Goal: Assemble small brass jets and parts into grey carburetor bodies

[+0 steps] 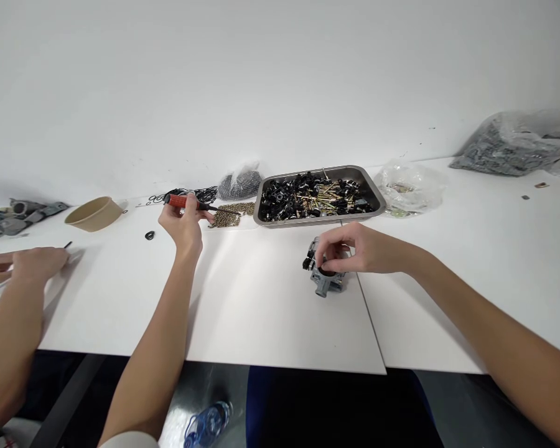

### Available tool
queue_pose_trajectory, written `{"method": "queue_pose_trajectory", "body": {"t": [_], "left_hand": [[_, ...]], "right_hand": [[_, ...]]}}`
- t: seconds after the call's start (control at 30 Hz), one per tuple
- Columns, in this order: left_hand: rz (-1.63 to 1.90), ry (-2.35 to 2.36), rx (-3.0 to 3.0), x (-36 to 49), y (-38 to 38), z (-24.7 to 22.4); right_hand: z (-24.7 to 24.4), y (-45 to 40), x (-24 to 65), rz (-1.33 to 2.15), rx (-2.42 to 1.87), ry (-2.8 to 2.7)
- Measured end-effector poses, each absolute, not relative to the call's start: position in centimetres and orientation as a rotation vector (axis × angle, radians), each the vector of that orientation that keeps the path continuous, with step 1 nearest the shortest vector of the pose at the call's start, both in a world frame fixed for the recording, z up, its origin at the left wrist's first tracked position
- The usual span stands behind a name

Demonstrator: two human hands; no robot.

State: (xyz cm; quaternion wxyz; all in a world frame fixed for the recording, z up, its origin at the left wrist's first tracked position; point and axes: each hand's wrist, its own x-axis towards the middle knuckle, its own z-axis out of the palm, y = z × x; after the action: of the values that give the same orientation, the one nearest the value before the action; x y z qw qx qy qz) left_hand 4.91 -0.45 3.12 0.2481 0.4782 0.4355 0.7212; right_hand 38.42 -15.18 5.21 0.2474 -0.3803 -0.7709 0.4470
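My left hand (185, 229) is closed round the red handle of a screwdriver (175, 200). The shaft points right, its tip over a heap of small brass-coloured screws (224, 218). On the white table, a grey metal carburetor (324, 285) with a black part on its left side sits beneath my right hand (354, 246). My right fingers are curled onto the top of its body, hiding part of it.
A metal tray (378, 208) of black fittings and long brass screws stands at the back. Around it are plastic bags of parts (410, 190), black rings (200, 194) and a cardboard bowl (93, 218). Another person's hands (40, 264) work at the left; a larger bag (504, 149) lies far right.
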Motion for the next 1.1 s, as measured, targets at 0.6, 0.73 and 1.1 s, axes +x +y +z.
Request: {"method": "queue_pose_trajectory", "body": {"t": [0.6, 0.73, 1.1], "left_hand": [[2.031, 1.221, 1.293, 4.6, -0.4, 3.1], [1.994, 1.262, 1.348, 4.7, -0.4, 2.8], [1.879, 1.287, 1.449, 5.0, -0.1, 1.9]], "right_hand": [[5.0, -15.1, 38.1, 1.212, -1.042, -2.072], [4.7, -14.9, 38.1, 1.185, -1.064, -2.056], [4.7, -14.7, 38.2, 1.235, -1.094, -2.051]]}}
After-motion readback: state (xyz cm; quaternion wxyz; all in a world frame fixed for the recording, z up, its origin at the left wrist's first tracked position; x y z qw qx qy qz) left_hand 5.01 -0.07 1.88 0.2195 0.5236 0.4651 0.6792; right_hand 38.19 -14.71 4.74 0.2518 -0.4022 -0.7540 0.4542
